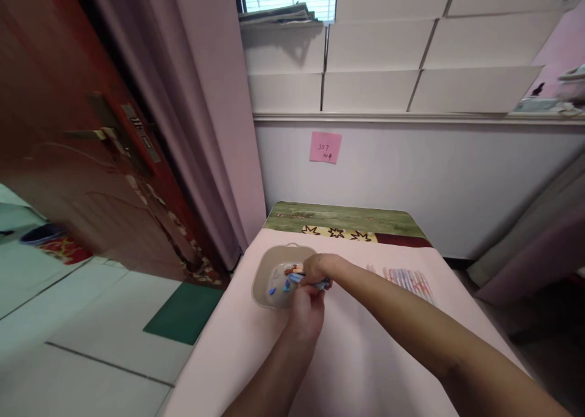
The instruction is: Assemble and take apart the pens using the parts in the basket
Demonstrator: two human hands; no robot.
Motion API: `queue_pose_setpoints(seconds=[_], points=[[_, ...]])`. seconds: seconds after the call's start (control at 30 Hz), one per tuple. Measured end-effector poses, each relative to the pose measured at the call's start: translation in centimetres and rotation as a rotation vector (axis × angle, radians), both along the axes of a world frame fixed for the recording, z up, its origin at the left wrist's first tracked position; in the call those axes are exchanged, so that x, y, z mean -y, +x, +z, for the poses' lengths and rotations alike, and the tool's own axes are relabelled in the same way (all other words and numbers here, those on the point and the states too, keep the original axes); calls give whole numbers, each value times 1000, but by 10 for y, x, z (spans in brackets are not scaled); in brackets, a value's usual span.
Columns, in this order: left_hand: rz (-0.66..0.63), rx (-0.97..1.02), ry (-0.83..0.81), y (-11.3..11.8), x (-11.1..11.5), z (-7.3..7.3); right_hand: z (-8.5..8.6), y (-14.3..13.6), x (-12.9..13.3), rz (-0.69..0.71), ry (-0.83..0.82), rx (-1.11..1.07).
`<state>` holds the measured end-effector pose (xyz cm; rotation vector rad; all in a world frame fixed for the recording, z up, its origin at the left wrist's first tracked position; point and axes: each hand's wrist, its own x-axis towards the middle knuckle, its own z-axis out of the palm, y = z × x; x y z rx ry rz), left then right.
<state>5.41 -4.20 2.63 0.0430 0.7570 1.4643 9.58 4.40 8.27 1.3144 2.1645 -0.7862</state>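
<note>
A beige plastic basket [261, 277] stands on the left part of the table, with a few small blue pieces [273, 291] in its bottom. At its right edge both of my hands are close together around a bunch of pens [297, 277], whose blue and orange-brown ends stick out to the left over the basket. My left hand [308, 310] is closed on the bunch from below. My right hand [317, 267] wraps it from above, hiding most of its length. To the right lies a row of pens [406, 281] side by side, partly behind my right forearm.
A pale pink cloth [356, 350] covers most of the table, whose patterned green end [351, 214] meets the wall. A pink note [326, 147] is stuck there. On the left are a red door [91, 179] and a green mat [176, 312].
</note>
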Motion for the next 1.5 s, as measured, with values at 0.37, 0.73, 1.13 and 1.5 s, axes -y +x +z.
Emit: queue_pose_setpoints(seconds=[0.37, 0.73, 1.13, 1.5], points=[[-174, -188, -59, -10, 24, -10, -10, -8, -12, 174, 41, 57], [-126, -1722, 435, -64, 44, -46, -8, 14, -19, 56, 257, -50], [-289, -1637, 623, -85, 94, -39, -39, 55, 50, -272, -172, -630], [-407, -1811, 1013, -97, 25, -33, -71, 48, 87, -614, -574, -784]])
